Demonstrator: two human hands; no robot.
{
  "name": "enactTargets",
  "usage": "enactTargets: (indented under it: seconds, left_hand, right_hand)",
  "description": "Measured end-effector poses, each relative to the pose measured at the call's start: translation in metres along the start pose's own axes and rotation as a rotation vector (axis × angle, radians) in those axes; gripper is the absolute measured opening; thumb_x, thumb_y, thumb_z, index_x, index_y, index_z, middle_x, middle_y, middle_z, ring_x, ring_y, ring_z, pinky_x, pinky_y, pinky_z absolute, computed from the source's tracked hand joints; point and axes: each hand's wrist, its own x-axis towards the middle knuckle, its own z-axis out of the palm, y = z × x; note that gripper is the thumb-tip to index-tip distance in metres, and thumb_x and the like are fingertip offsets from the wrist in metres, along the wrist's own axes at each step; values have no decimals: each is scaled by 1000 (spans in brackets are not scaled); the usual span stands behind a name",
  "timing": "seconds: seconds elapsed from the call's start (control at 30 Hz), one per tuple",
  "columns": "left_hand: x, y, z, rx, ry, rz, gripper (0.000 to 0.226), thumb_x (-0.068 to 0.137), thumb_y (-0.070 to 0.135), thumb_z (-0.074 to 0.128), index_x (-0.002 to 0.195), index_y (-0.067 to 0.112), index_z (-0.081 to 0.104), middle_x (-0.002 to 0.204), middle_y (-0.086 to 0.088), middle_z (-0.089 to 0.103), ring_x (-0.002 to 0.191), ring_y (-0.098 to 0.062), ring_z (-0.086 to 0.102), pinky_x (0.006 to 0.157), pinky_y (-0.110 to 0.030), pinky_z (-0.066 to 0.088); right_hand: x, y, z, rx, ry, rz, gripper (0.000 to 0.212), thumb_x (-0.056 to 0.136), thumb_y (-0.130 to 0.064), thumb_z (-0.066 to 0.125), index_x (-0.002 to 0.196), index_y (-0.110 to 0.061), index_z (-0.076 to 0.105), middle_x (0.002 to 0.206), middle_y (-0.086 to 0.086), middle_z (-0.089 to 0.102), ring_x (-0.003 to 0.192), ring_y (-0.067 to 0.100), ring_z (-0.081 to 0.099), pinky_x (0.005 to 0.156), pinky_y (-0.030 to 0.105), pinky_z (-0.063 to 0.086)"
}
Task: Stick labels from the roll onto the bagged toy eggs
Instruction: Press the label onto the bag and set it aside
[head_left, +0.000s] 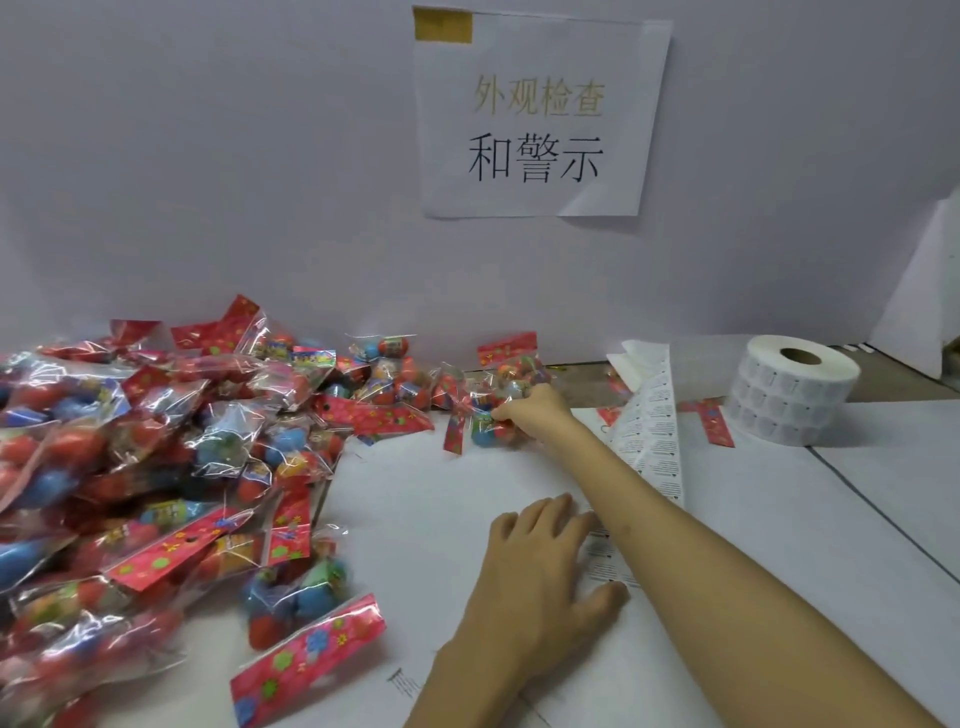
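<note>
Bagged toy eggs (484, 435) pinched by right hand (532, 410) — hold partly hidden, left hand (545, 566) flat on label strip (655, 457), grip released.

left grip (540, 566) flat, palm down | right grip (535, 413) far forward, fingers pinching

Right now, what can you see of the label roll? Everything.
The roll is white, wound on a brown cardboard core, lying flat on its end so the core hole faces up. Its side shows three rows of small squarish labels on pale backing. It sits on the table at the far right. A red card scrap lies just left of it; contact unclear. Nothing rests on it.
</note>
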Motion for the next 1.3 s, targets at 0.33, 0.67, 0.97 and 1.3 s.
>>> enactTargets:
  seconds: [0.33, 0.67, 0.97, 1.3]
  left_hand:
    - [5, 6, -23, -668, 196, -356, 27, 101, 28, 63, 128, 28, 62, 129, 13, 64, 117, -3, 60, 105, -28, 49]
    - [5, 20, -43, -1287, 119, -421, 37, 92, 42, 73, 124, 22, 69, 110, -7, 78, 96, -22, 76, 71, -32, 60]
    - [5, 19, -35, -1237, 190, -470, 33, 85, 10, 82, 112, 24, 71, 96, -5, 79, 76, -18, 72, 61, -27, 54]
    - [3, 22, -34, -1189, -56, -406, 44, 80, 38, 84, 119, 22, 72, 109, -7, 77, 100, -28, 75, 76, -40, 60]
  right_hand:
    - [-112, 18, -67, 417, -99, -194, 52, 79, -23, 85, 120, -12, 56, 104, 4, 76, 81, 20, 76, 67, 27, 56]
    - [-172, 80, -75, 540, -63, -220, 53, 68, -43, 85, 114, -20, 68, 107, -1, 76, 100, 17, 74, 74, 30, 57]
    - [-171, 85, -77, 677, 14, -216, 44, 79, -54, 73, 105, -18, 71, 103, 10, 75, 93, 22, 73, 82, 42, 62]
    - [-167, 91, -85, 549, 74, -163, 15, 88, -27, 76, 95, -15, 79, 89, 7, 78, 86, 24, 76, 77, 38, 63]
